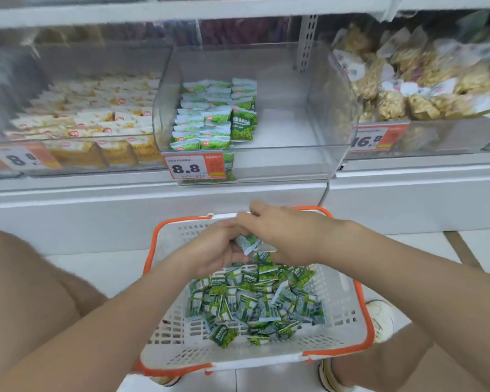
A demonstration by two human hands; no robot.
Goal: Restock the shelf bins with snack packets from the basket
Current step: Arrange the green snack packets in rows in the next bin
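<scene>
1. left hand (218, 246) and right hand (283, 236) meet over the 12 o'clock end of the basket (364, 312), fingers of both curled on the held packets (248, 243) between them.
2. loose packets (252, 301) heap in the basket.
3. clear bin (309, 162) at 12 o'clock of the basket holds stacked packets (215, 117) along its 9 o'clock side.

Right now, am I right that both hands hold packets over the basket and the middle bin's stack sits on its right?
No: the head view shows the stack on the middle bin's left; left hand and right hand hold packets over the basket.
</scene>
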